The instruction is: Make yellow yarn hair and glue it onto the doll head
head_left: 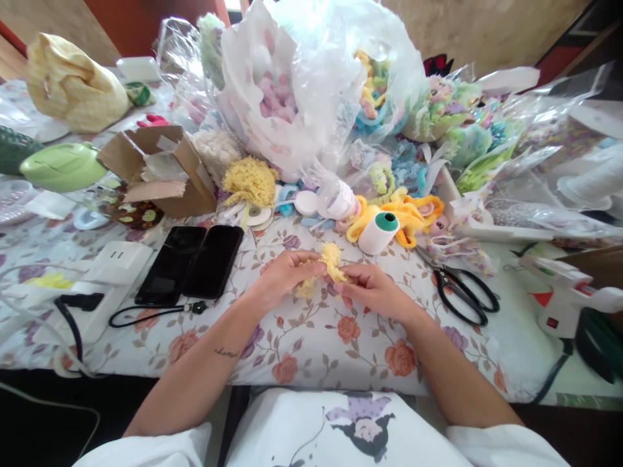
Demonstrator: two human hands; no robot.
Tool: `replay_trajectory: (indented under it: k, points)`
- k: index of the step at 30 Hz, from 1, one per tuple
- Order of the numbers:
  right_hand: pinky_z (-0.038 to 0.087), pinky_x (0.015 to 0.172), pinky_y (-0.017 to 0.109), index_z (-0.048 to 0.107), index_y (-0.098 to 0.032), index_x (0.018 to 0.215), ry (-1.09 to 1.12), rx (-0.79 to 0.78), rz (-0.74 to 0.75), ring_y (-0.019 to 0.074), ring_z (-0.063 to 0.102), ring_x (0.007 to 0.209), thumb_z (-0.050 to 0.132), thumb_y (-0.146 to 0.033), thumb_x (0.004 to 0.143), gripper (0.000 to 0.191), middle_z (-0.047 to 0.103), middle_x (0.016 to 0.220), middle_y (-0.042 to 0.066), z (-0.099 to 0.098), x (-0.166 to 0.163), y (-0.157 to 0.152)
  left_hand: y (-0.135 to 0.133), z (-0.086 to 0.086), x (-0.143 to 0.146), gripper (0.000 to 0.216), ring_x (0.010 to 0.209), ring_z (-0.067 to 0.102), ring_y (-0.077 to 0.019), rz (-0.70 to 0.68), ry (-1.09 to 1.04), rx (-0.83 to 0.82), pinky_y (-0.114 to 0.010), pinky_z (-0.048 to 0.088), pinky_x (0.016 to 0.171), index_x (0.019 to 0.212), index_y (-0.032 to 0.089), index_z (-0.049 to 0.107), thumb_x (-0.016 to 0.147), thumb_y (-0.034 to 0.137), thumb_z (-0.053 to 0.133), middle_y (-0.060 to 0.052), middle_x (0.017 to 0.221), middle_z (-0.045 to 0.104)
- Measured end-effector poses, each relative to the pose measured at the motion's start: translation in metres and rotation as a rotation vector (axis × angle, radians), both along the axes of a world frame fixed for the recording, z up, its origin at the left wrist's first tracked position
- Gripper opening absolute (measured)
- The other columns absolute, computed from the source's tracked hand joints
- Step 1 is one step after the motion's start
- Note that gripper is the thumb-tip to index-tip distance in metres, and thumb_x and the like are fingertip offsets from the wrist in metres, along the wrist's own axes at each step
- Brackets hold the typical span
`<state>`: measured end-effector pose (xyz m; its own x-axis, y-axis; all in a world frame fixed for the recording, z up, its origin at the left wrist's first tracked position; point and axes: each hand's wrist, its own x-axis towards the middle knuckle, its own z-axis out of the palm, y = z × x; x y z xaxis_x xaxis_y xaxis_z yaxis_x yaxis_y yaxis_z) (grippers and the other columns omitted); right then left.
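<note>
Because the fluffy yellow chenille tuft (331,263) is pinched only at the fingertips, just above the flower-printed tabletop (311,350), a harder tug could, I judge, shed its fibres or pull it apart. The left hand (287,272) and the right hand (372,288) each have a narrow grip closed on one side of it. A looser clump hangs below the left fingers and might drop or snag.

The black-handled steel scissors (462,295) lie open just beside the right wrist, where a sweep of the forearm could catch them. Farther right rests a white hot-glue gun (564,298); whether it is warm cannot be told.

Behind the hands, the large clear plastic bag (302,91) holds pink fluffy pieces. The smaller clear bags (462,110) to its right hold green, blue and yellow trims. They are heaped and leaning, so they could slide onto the work spot. The open brown cardboard box (156,172) to the left holds crumpled white wrapping. The yellow cloth bag (73,81) at far left is closed, its contents hidden.
</note>
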<state>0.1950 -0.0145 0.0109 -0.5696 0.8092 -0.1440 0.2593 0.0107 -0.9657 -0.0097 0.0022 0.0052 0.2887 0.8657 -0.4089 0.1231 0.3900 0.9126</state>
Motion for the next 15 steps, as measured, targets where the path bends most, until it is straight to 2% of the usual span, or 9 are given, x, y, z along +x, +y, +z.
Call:
replay_trajectory:
  k: [4, 6, 7, 9, 11, 13, 15]
  points:
    - [0.031, 0.044, 0.022, 0.060, -0.018, 0.074, -0.008, -0.069, 0.035, 0.0086, 0.040, 0.045, 0.052, -0.041, 0.087, 0.028, 0.049, 0.051, -0.005, 0.001, 0.014, 0.002, 0.000, 0.008, 0.000, 0.025, 0.048, 0.043, -0.0054, 0.090, -0.032, 0.008, -0.019, 0.029, 0.047, 0.080, 0.017, 0.068, 0.071, 0.040, 0.069, 0.002, 0.063, 0.058]
    - [0.034, 0.045, 0.022, 0.065, -0.018, 0.081, -0.030, -0.073, 0.061, 0.0100, 0.045, 0.048, 0.056, -0.041, 0.085, 0.025, 0.051, 0.054, -0.004, 0.001, 0.022, 0.004, 0.000, 0.013, -0.001, 0.023, 0.047, 0.042, -0.0047, 0.133, -0.049, 0.024, -0.018, 0.027, 0.045, 0.079, 0.016, 0.067, 0.072, 0.038, 0.068, 0.002, 0.065, 0.058]
    - [0.036, 0.047, 0.023, 0.067, -0.018, 0.087, -0.040, -0.051, 0.086, 0.0116, 0.049, 0.053, 0.060, -0.042, 0.082, 0.025, 0.057, 0.061, -0.002, 0.002, 0.025, 0.006, -0.001, 0.015, -0.002, 0.022, 0.046, 0.040, -0.0045, 0.145, -0.056, 0.032, -0.018, 0.026, 0.044, 0.079, 0.016, 0.067, 0.072, 0.037, 0.068, 0.003, 0.064, 0.057]
    - [0.042, 0.056, 0.025, 0.069, -0.019, 0.099, -0.022, 0.030, 0.118, 0.0180, 0.059, 0.073, 0.066, -0.042, 0.077, 0.032, 0.066, 0.087, 0.004, 0.004, 0.029, 0.008, -0.002, 0.017, -0.004, 0.021, 0.045, 0.038, -0.0043, 0.116, -0.075, 0.036, -0.018, 0.025, 0.043, 0.077, 0.016, 0.066, 0.072, 0.035, 0.068, 0.003, 0.061, 0.055]
    - [0.046, 0.071, 0.029, 0.069, -0.021, 0.105, 0.045, 0.091, 0.080, 0.0230, 0.058, 0.093, 0.061, -0.044, 0.080, 0.035, 0.065, 0.107, 0.007, 0.004, 0.027, 0.008, -0.003, 0.017, -0.005, 0.021, 0.044, 0.038, -0.0047, 0.038, -0.073, 0.023, -0.018, 0.026, 0.043, 0.078, 0.016, 0.067, 0.072, 0.036, 0.069, 0.003, 0.059, 0.054]
    - [0.045, 0.080, 0.032, 0.069, -0.021, 0.100, 0.091, 0.070, 0.014, 0.0224, 0.058, 0.095, 0.049, -0.045, 0.088, 0.034, 0.066, 0.102, 0.006, 0.002, 0.020, 0.006, -0.005, 0.015, -0.004, 0.023, 0.045, 0.040, -0.0059, -0.038, -0.030, 0.013, -0.019, 0.029, 0.044, 0.082, 0.017, 0.069, 0.071, 0.037, 0.069, 0.002, 0.059, 0.057]
    - [0.045, 0.075, 0.030, 0.069, -0.020, 0.089, 0.098, -0.010, -0.019, 0.0190, 0.059, 0.082, 0.047, -0.047, 0.089, 0.035, 0.065, 0.086, 0.004, -0.003, 0.009, 0.003, -0.006, 0.013, -0.002, 0.026, 0.046, 0.043, -0.0075, -0.084, 0.047, 0.030, -0.020, 0.031, 0.044, 0.087, 0.019, 0.070, 0.070, 0.038, 0.070, 0.002, 0.060, 0.060]
